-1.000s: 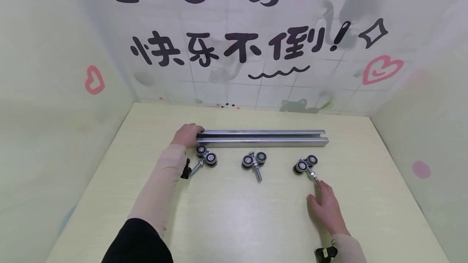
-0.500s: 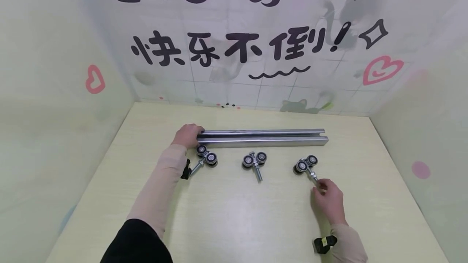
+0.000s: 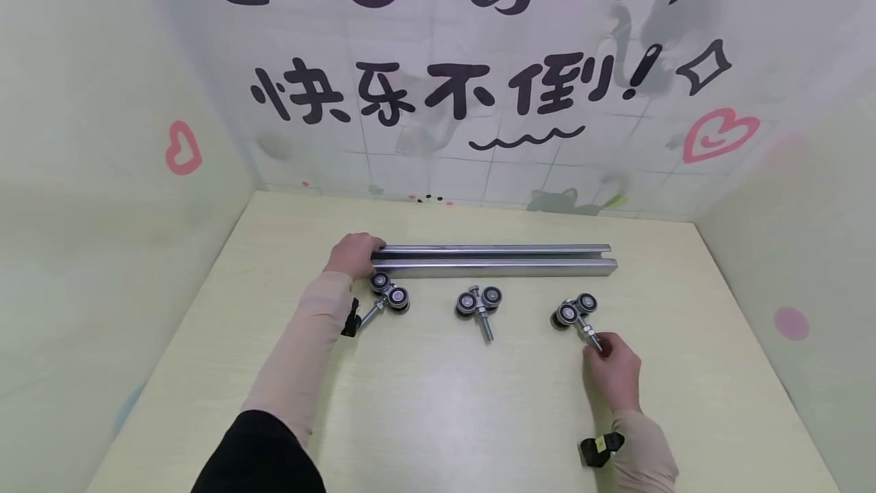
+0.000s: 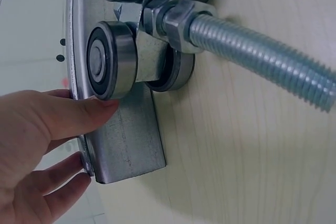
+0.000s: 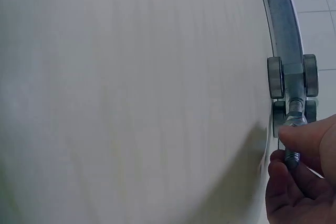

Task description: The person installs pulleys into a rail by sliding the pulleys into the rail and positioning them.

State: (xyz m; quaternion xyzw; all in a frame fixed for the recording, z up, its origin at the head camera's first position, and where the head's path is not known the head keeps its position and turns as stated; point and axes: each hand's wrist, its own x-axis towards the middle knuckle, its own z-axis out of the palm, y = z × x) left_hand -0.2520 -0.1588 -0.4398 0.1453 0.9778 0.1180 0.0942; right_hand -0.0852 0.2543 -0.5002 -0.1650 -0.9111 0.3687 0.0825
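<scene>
My right hand pinches the threaded bolt of the steel four-wheel roller trolley near the pale wooden desk's right edge; a second ago its fingers lay flat. It looks heavy, rigid and inclined to roll, so the bolt is the best hold. Farther back, my left hand grips the long grey metal channel rail at its left end, unchanged

Right roller trolley: black wheels, threaded bolt toward viewer, flat on table, just before steel rail.
</scene>
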